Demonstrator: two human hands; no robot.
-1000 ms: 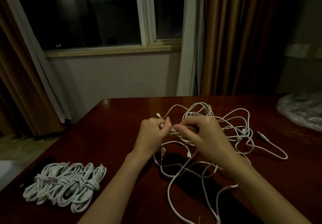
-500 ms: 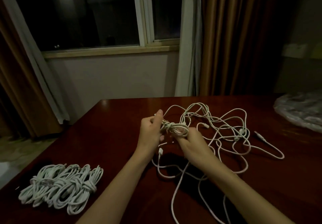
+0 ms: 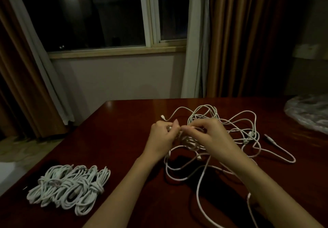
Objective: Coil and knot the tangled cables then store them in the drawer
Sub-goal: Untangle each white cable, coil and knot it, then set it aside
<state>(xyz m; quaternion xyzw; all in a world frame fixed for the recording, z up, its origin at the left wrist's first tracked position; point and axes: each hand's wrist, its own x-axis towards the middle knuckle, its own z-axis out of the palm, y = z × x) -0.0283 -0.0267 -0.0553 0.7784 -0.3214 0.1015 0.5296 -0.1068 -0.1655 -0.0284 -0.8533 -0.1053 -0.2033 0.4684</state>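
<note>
A tangle of white cables (image 3: 236,130) sprawls over the middle and right of the dark red table (image 3: 115,139). My left hand (image 3: 162,139) and my right hand (image 3: 211,137) meet above the tangle. Each pinches the same small coil of white cable (image 3: 188,141), which hangs between and under them. Long loose strands trail from the coil toward me, under my right forearm. A pile of several coiled and knotted white cables (image 3: 71,188) lies at the front left of the table. No drawer is in view.
A crumpled clear plastic bag (image 3: 308,114) sits at the table's far right. The table's left edge drops to the floor. Behind the table are a wall, a dark window and brown curtains.
My right hand has turned over from under the coil to above it, fingertips now meeting my left hand's. The coil has shifted slightly lower between the hands.
</note>
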